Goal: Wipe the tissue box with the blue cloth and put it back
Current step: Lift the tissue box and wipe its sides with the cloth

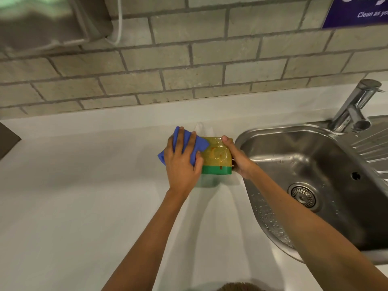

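Note:
The tissue box (217, 156), yellow on top with a green band along its near edge and reddish smears on its glossy wrap, sits on the white counter (84, 196) just left of the sink. A white tissue (202, 128) sticks out behind it. My left hand (181, 162) presses the blue cloth (198, 143) flat against the box's left side and top, fingers spread over the cloth. My right hand (238, 157) grips the box's right side, thumb on its top far corner.
A steel sink (315, 164) with drain and wet rim lies right of the box, with a chrome tap (354, 106) behind it. A brick-tiled wall (189, 66) runs along the back. A grey wall unit (52, 19) hangs top left.

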`<action>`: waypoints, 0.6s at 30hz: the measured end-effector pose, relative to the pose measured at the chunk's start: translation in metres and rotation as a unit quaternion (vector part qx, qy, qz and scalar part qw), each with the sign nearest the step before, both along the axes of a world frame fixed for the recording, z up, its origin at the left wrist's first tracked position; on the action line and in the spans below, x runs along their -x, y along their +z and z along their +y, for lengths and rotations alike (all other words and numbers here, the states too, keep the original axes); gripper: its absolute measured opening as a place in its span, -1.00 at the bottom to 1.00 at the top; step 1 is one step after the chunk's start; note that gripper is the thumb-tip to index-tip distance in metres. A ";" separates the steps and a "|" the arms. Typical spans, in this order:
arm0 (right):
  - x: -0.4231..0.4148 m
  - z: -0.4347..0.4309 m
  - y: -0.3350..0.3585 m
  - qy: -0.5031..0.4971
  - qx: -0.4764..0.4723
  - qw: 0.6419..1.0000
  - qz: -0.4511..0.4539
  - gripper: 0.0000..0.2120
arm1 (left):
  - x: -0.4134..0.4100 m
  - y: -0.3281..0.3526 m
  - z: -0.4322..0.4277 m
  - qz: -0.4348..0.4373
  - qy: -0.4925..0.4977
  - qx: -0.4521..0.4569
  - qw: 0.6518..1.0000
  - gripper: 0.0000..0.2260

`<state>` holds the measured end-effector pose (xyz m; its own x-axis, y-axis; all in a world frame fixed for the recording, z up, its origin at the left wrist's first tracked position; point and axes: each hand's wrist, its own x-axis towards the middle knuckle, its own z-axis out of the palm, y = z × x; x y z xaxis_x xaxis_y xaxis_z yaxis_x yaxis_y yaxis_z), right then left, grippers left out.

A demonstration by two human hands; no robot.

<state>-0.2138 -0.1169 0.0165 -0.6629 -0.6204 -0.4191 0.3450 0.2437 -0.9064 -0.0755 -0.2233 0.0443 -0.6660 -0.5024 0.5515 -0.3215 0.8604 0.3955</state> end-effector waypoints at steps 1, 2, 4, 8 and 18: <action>0.000 0.000 0.000 0.000 0.001 1.000 -0.001 -0.31 | 0.003 0.000 0.004 -0.011 -0.010 0.012 1.000 -0.57; 0.000 0.000 0.000 -0.002 0.002 1.000 -0.002 -0.31 | 0.002 -0.003 0.009 -0.019 -0.026 0.030 0.999 -0.57; 0.001 0.001 -0.001 -0.004 0.003 1.000 -0.001 -0.26 | -0.010 -0.016 0.012 -0.028 -0.069 0.071 0.995 -0.57; -0.001 0.003 0.000 0.001 0.008 1.000 -0.005 -0.23 | -0.036 -0.029 -0.003 -0.011 -0.083 0.083 0.993 -0.58; -0.004 0.003 0.003 0.003 0.016 1.000 -0.011 -0.04 | -0.013 -0.019 0.017 -0.038 -0.088 0.061 0.994 -0.57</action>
<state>-0.2099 -0.1139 0.0193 -0.6506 -0.6371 -0.4133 0.3636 0.2165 -0.9060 -0.0630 -0.2068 0.0257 -0.7799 -0.3071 0.5453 -0.1872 0.9459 0.2651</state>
